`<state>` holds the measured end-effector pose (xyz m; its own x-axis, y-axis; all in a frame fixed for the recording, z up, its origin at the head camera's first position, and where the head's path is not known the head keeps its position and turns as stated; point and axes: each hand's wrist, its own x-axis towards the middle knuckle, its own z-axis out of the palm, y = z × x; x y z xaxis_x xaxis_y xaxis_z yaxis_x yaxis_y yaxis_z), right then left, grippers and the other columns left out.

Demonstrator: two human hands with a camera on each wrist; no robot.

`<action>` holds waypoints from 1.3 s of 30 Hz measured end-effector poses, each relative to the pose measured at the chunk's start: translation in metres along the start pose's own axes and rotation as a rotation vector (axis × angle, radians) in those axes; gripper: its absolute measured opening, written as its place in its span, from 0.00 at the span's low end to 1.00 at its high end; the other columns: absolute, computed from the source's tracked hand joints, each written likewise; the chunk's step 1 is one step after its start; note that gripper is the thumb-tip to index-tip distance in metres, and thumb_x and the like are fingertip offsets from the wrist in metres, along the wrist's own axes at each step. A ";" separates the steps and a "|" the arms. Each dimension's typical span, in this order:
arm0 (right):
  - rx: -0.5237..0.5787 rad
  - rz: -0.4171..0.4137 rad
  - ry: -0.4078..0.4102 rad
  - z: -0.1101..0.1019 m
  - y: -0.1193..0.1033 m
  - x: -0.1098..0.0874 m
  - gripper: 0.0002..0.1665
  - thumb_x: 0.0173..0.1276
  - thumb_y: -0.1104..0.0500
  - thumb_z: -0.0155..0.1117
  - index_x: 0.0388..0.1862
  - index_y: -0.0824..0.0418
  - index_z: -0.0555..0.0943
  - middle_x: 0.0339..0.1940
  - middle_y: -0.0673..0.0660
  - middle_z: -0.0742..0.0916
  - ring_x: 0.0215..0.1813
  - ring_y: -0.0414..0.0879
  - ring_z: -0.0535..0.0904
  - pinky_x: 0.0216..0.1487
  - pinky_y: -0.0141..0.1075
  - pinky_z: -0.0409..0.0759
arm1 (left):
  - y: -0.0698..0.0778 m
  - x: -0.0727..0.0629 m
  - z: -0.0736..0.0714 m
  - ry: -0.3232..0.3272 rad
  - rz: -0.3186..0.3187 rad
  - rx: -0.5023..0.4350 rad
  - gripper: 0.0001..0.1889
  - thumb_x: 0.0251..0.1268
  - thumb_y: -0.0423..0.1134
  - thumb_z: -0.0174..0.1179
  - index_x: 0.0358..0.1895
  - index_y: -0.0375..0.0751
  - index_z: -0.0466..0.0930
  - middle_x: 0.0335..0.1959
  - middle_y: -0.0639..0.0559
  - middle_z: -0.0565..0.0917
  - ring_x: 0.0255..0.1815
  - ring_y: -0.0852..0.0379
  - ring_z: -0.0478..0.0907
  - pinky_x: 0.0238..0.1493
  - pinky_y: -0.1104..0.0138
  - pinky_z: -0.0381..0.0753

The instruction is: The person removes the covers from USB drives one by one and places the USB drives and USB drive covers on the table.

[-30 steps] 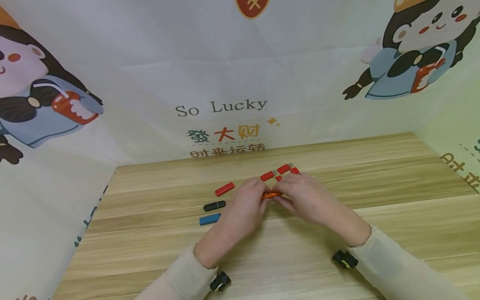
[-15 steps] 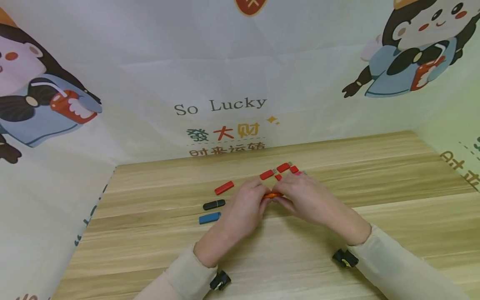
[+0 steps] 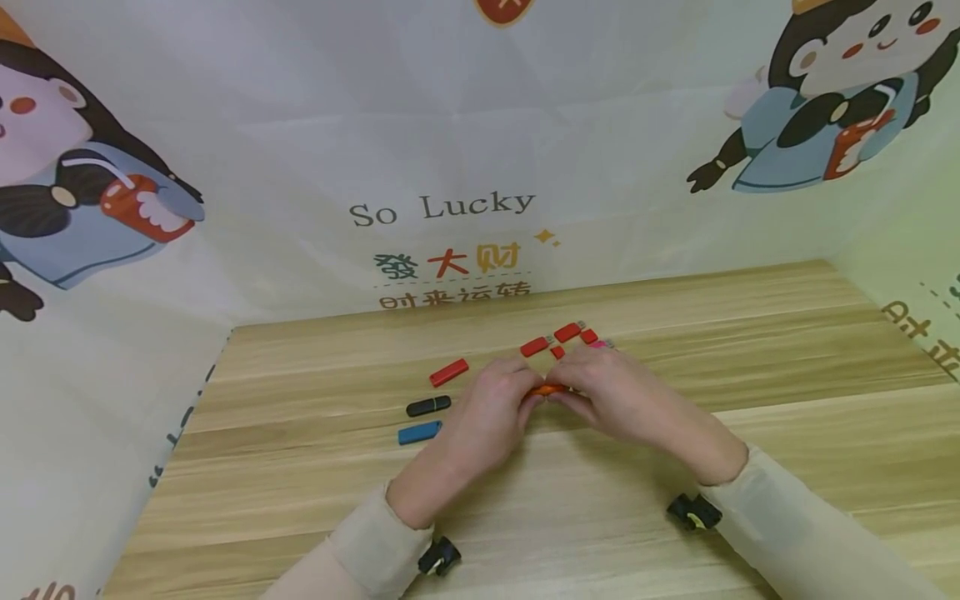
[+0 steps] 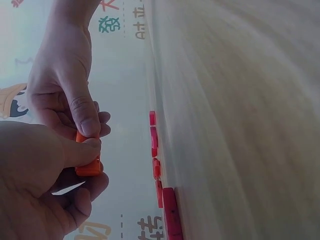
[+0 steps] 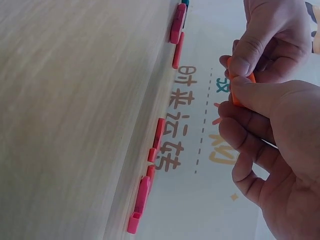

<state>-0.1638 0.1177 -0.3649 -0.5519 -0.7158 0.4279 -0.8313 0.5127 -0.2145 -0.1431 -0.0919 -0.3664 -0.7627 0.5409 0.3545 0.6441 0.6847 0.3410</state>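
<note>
My left hand (image 3: 483, 417) and right hand (image 3: 622, 396) meet above the table, pinching an orange USB flash drive (image 3: 550, 389) between them. Each thumb presses on it in the left wrist view, where the drive's orange end (image 4: 88, 170) sticks out below the left thumb. The right wrist view has both thumbs side by side on the orange body (image 5: 237, 95), the rest of it covered by fingers. Just beyond the right hand lies a pink flash drive (image 3: 602, 344), partly hidden.
Two uncapped red flash drives (image 3: 535, 347) lie behind the hands, with small red caps (image 3: 589, 337) beside them. To the left are a red drive (image 3: 448, 372), a black drive (image 3: 428, 406) and a blue drive (image 3: 420, 432). A printed cloth (image 3: 442, 150) stands behind the table.
The orange flash drive stays pinched in both hands, almost in place. Beyond the right hand, the pink drive and its plug have come into sight. The head view has tilted very slightly.
</note>
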 end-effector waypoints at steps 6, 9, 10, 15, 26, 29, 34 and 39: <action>0.029 -0.009 -0.010 -0.002 0.001 0.000 0.05 0.69 0.65 0.76 0.42 0.60 0.89 0.38 0.50 0.90 0.41 0.43 0.86 0.45 0.42 0.85 | 0.000 0.000 -0.002 -0.002 0.012 -0.009 0.03 0.74 0.31 0.68 0.44 0.38 0.90 0.40 0.53 0.86 0.43 0.56 0.81 0.50 0.63 0.84; 0.038 -0.011 -0.015 -0.002 0.002 -0.001 0.05 0.69 0.65 0.76 0.42 0.60 0.89 0.37 0.50 0.89 0.41 0.43 0.85 0.44 0.41 0.84 | -0.001 0.000 -0.002 0.000 0.024 -0.012 0.03 0.74 0.31 0.68 0.44 0.38 0.90 0.39 0.53 0.86 0.43 0.56 0.81 0.51 0.63 0.84; 0.039 -0.011 -0.016 -0.002 0.002 -0.001 0.05 0.70 0.65 0.76 0.42 0.60 0.89 0.37 0.49 0.89 0.41 0.42 0.85 0.44 0.41 0.84 | -0.001 0.000 -0.002 0.002 0.029 -0.013 0.03 0.73 0.30 0.68 0.44 0.37 0.90 0.39 0.53 0.86 0.43 0.56 0.81 0.51 0.63 0.84; 0.051 -0.012 -0.023 -0.004 0.003 -0.001 0.04 0.70 0.65 0.75 0.42 0.59 0.89 0.37 0.49 0.89 0.41 0.43 0.85 0.45 0.41 0.84 | -0.001 0.000 -0.002 0.011 0.048 -0.019 0.03 0.73 0.30 0.68 0.44 0.37 0.90 0.39 0.52 0.87 0.43 0.55 0.82 0.51 0.62 0.84; 0.080 -0.040 -0.017 -0.005 0.005 -0.001 0.06 0.70 0.66 0.75 0.44 0.60 0.90 0.40 0.50 0.90 0.43 0.43 0.86 0.47 0.40 0.86 | -0.002 0.000 -0.003 0.015 0.074 -0.031 0.04 0.73 0.29 0.67 0.44 0.37 0.90 0.39 0.52 0.87 0.43 0.54 0.82 0.52 0.62 0.84; 0.085 -0.032 -0.020 -0.006 0.005 -0.002 0.06 0.70 0.67 0.74 0.45 0.61 0.90 0.41 0.50 0.91 0.44 0.43 0.86 0.48 0.41 0.86 | -0.003 0.000 -0.003 0.014 0.073 -0.033 0.04 0.74 0.30 0.67 0.45 0.37 0.90 0.40 0.52 0.87 0.45 0.53 0.82 0.53 0.62 0.84; 0.080 -0.010 -0.028 -0.007 0.005 -0.002 0.07 0.71 0.67 0.74 0.45 0.61 0.90 0.41 0.50 0.90 0.44 0.43 0.86 0.48 0.41 0.86 | -0.003 -0.001 -0.004 0.027 0.066 -0.048 0.03 0.74 0.31 0.67 0.45 0.37 0.89 0.41 0.51 0.88 0.45 0.53 0.83 0.52 0.61 0.84; 0.078 -0.007 -0.036 -0.007 0.005 -0.002 0.07 0.71 0.67 0.74 0.45 0.60 0.90 0.41 0.50 0.91 0.44 0.43 0.86 0.48 0.41 0.86 | -0.003 -0.001 -0.003 0.035 0.069 -0.041 0.03 0.74 0.30 0.67 0.44 0.37 0.89 0.40 0.51 0.87 0.45 0.53 0.83 0.51 0.61 0.84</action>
<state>-0.1666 0.1249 -0.3605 -0.5465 -0.7365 0.3986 -0.8373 0.4700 -0.2795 -0.1442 -0.0960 -0.3649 -0.7145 0.5681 0.4083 0.6973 0.6256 0.3498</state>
